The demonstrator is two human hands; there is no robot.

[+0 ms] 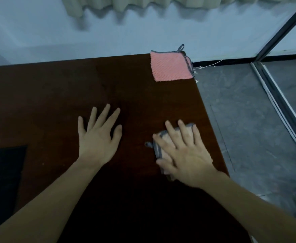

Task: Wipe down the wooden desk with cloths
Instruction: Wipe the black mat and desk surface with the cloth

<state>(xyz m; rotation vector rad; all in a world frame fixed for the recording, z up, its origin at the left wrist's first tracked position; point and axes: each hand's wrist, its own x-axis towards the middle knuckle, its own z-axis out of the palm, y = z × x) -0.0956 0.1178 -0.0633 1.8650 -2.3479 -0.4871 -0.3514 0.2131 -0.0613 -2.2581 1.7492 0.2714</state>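
Note:
The dark brown wooden desk (56, 95) fills the left and middle of the head view. My right hand (184, 151) lies flat on a folded cloth with a grey border (158, 146), pressing it onto the desk near the right edge; most of that cloth is hidden under the palm. My left hand (99, 135) rests flat on the bare wood to its left, fingers spread, holding nothing. A second cloth, pink with a grey trim and a hanging loop (171, 66), lies flat at the desk's far right corner, apart from both hands.
A black flat object (2, 171) lies on the desk at the near left. The desk's right edge drops to a grey floor (249, 128). A dark metal frame (280, 32) with glass stands at the right. A white wall and a curtain hem (119, 4) run behind the desk.

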